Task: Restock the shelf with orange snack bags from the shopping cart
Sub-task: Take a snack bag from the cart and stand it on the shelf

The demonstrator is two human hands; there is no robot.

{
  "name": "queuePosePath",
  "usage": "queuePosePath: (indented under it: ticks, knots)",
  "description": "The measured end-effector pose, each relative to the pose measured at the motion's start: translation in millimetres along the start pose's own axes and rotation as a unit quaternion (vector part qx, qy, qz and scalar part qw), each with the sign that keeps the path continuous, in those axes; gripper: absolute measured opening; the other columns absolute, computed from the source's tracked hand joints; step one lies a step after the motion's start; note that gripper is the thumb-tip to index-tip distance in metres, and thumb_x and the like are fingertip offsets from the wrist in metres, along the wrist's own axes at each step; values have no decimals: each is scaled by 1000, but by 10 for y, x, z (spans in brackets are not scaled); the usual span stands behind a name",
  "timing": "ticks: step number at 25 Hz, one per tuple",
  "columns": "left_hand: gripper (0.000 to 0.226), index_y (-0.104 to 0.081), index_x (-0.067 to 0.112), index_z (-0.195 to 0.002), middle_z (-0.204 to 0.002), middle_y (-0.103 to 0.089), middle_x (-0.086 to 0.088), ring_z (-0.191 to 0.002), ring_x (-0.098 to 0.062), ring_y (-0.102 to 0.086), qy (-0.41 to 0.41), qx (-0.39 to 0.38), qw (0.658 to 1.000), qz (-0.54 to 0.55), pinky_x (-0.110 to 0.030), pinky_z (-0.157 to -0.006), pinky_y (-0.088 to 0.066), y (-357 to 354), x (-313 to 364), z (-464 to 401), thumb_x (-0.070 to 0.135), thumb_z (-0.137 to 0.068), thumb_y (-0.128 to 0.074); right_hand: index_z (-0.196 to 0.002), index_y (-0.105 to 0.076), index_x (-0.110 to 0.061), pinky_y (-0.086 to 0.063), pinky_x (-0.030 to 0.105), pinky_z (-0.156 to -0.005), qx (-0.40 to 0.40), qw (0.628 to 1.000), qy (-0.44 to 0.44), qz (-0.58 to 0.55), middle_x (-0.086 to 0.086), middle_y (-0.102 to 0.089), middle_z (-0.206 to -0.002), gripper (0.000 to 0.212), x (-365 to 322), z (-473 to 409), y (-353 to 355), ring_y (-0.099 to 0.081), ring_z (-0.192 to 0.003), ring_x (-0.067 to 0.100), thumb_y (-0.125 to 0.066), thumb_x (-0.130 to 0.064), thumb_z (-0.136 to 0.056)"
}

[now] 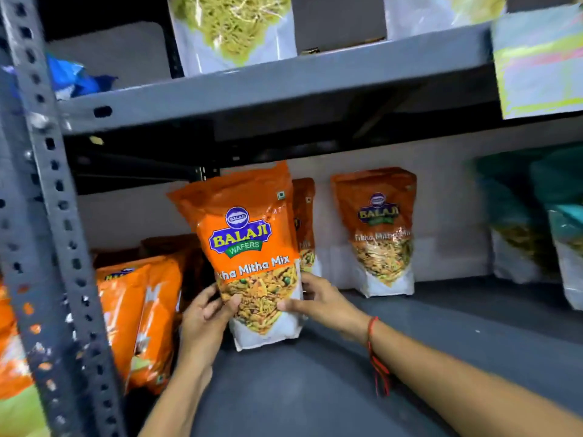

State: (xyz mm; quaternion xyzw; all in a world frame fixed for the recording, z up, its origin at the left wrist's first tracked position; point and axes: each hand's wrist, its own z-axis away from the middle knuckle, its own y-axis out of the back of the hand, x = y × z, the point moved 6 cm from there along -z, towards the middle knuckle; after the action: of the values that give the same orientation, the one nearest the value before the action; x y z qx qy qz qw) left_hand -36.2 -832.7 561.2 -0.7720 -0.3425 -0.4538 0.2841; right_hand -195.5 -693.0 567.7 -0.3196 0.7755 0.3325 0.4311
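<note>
The orange snack bag (252, 247) stands upright on the grey shelf (347, 383), light, crinkly and slippery, so my left hand (202, 323) and right hand (318, 302) keep each grip clamped on its lower edges, beside more orange bags (377, 228).

On the shelf (410, 357), a snack bag (252, 247) stands near the front between both hands. Behind it a second bag (305, 222); right, a third bag (378, 231); left, leaning bags (142, 310).

Orange snack bag (249, 247) in both hands
</note>
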Motion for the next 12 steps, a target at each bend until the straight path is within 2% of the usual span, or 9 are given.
queuePosePath:
  ticks: [3,5,7,10,12]
  knots:
    - [43,-55,20,-124,-102,-73,-1,-86,-3,-68,29,-24,999,-26,-25,-77,-50,34,-144,-175,10,-84,-67,-127,-60,-4,-53,25,-96,-19,999,-28,-20,9,-67,-129,47,137,-146,-46,-64,-118,20,-75,-6,-84]
    - [48,-53,21,-127,-103,-72,2,-94,-7,-68,29,-28,998,-50,-24,-77,-50,38,-210,-247,11,-83,-69,-129,-59,-3,-54,18,-88,-30,998,-41,-35,10,-67,-129,46,234,-204,-66,-65,-110,12,-73,-4,-85]
    - [54,-50,21,-131,-105,-71,1,-100,-12,-66,27,-14,997,-74,-31,-85,-52,57,-250,-286,17,-82,-72,-128,-60,-8,-54,11,-81,-44,996,-57,-50,4,-68,-125,44,309,-247,-84,-66,-101,0,-73,-6,-86]
    - [53,-52,27,-128,-112,-70,-2,-107,-17,-65,37,-6,994,-105,-43,-98,-51,49,-276,-280,26,-80,-74,-121,-60,-22,-53,9,-78,-56,994,-72,-55,-7,-69,-118,39,348,-247,-96,-67,-99,-6,-74,-11,-86]
    - [50,-54,28,-125,-119,-68,-4,-112,-19,-64,34,1,992,-120,-41,-99,-49,30,-241,-229,29,-79,-73,-131,-53,-23,-53,13,-85,-44,997,-66,-26,-5,-66,-127,53,327,-222,-71,-63,-111,5,-77,-20,-84]
